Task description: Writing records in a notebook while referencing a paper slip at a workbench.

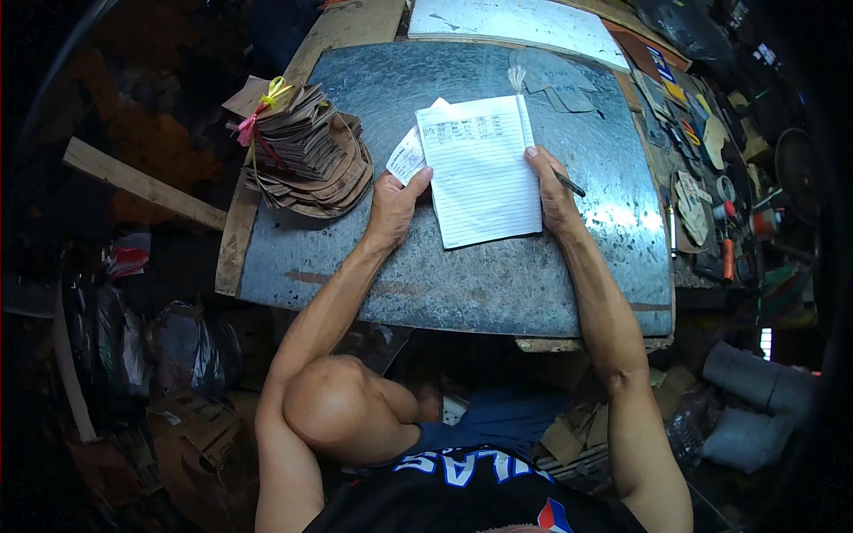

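Observation:
A lined notepad, handwritten across its upper lines, is held over the metal-topped table. My left hand is closed at the pad's left edge, gripping a small white paper slip that juts out from behind the pad. Its thumb lies against the pad's edge, while the other fingers are mostly hidden. On the opposite side, my right hand pinches the pad's right edge with the thumb on top. A dark pen is tucked in that same hand, slanting outward to the right.
At the table's left stands a stack of brown cut pieces tied with pink and yellow ribbon. Flat grey cutouts lie at the back right. Tools, including a red-handled one, crowd the right side. A wooden plank juts out left.

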{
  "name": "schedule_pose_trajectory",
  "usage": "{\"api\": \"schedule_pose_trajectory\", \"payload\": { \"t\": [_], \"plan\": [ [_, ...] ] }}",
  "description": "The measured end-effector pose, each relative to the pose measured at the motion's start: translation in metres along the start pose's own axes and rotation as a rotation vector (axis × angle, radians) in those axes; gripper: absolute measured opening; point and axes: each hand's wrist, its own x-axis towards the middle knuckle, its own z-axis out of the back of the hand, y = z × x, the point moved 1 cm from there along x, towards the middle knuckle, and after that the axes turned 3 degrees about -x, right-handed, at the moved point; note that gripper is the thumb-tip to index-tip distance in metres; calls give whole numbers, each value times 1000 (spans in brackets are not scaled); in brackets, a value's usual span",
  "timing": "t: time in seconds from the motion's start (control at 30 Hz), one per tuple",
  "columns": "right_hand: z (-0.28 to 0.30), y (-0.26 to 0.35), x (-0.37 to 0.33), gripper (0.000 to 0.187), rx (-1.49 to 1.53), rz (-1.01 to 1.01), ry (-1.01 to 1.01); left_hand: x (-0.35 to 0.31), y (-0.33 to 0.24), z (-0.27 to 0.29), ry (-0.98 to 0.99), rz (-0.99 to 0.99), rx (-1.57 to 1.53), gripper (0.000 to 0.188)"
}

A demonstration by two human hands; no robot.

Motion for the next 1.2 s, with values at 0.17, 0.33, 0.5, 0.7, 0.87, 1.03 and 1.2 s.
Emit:
{"api": "schedule_pose_trajectory", "payload": {
  "t": [0.17, 0.33, 0.5, 0.7, 0.87, 1.03, 1.2],
  "plan": [
    [2, -3, 2, 44, -12, -9, 3, -2, -4, -1, 17, -13, -16, 31],
    [-1, 0, 0, 43, 10, 1, 3, -2, -6, -3, 10, -14, -9, 31],
    [0, -1, 1, 43, 5, 11, 4, -2, -4, -1, 17, 1, -7, 31],
    [2, -5, 2, 45, 5, 5, 12, -1, -2, 0, 15, 6, -7, 31],
    [0, 0, 0, 45, 1, 1, 14, -1, -2, -1, 13, -1, -5, 31],
    [3, -5, 3, 44, 0, 12, 11, -1, -1, -1, 6, -3, -21, 30],
    [1, -4, 2, 43, 37, 12, 4, 0, -1, 0, 9, -3, -19, 32]
  ]
}}
